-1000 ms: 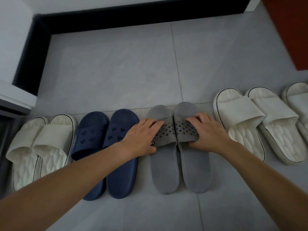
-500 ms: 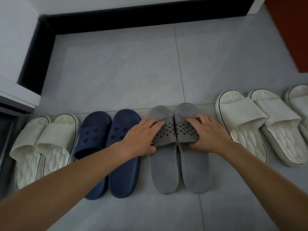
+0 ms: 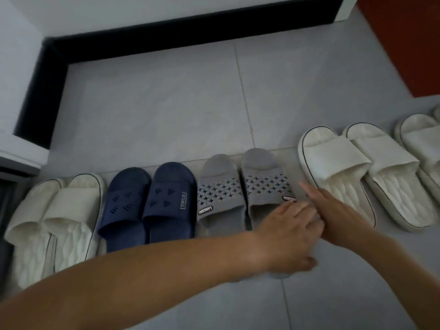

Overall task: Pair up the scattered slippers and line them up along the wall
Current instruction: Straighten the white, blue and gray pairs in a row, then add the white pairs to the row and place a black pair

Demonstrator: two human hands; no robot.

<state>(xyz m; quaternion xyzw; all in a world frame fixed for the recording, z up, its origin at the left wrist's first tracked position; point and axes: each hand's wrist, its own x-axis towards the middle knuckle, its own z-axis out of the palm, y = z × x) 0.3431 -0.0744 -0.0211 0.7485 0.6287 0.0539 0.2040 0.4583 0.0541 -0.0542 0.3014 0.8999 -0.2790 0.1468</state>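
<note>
Head view: two navy slippers [image 3: 166,198], two grey slippers [image 3: 221,194], five white slippers [image 3: 333,158]; left hand [image 3: 288,236], right hand [image 3: 338,215] grip released.

Slipper row [image 3: 221,198] on grey tile floor [image 3: 166,110]

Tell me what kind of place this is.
Probably a home entryway or hallway corner. There is a grey tiled floor, a white wall with black skirting, and several pairs of house slippers set in a row on the floor.
</note>
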